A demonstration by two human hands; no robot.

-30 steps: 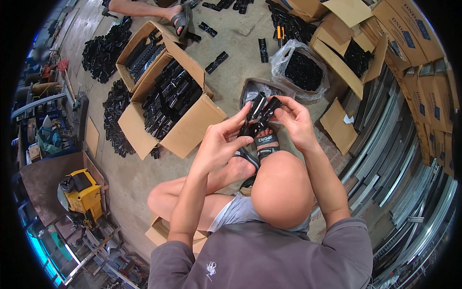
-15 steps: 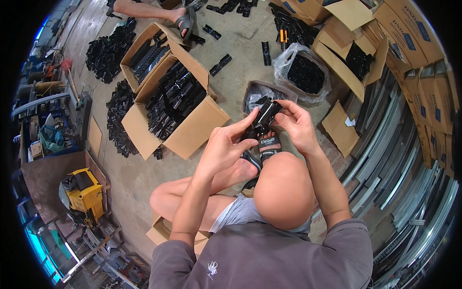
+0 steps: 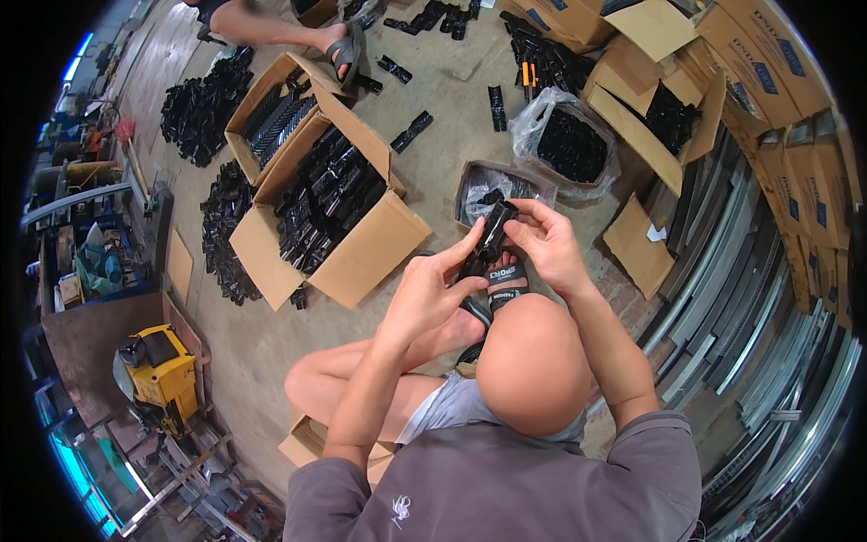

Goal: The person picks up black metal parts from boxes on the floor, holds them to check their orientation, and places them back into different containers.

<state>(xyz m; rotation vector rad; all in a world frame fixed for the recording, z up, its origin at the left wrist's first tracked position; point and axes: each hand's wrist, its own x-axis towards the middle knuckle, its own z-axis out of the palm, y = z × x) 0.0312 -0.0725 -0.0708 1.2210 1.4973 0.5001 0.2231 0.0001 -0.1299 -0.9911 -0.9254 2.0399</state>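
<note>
Between my two hands is a glossy black channel-shaped part (image 3: 493, 231), tilted, held above my sandalled foot. My left hand (image 3: 432, 287) grips its near end between thumb and forefinger. At the far end, the fingers of my right hand (image 3: 545, 242) are closed on its right side. Just beyond it stands a small open carton (image 3: 466, 185) lined with clear plastic, with small black pieces inside. A clear plastic bag (image 3: 533, 126) full of small black pieces (image 3: 574, 144) sits behind that carton. Fine detail on the part is too small to make out.
To the left, an open cardboard box (image 3: 375, 248) holds many similar black parts (image 3: 330, 194). Black piles (image 3: 208, 107) lie beyond it, near another person's sandalled foot (image 3: 343, 52). Metal profiles (image 3: 722, 334) and stacked cartons (image 3: 759, 63) line the right. A yellow machine (image 3: 163, 366) stands left.
My hands have lowered slightly with the black part, which has turned a little. My right hand has shifted slightly left and nearer.
</note>
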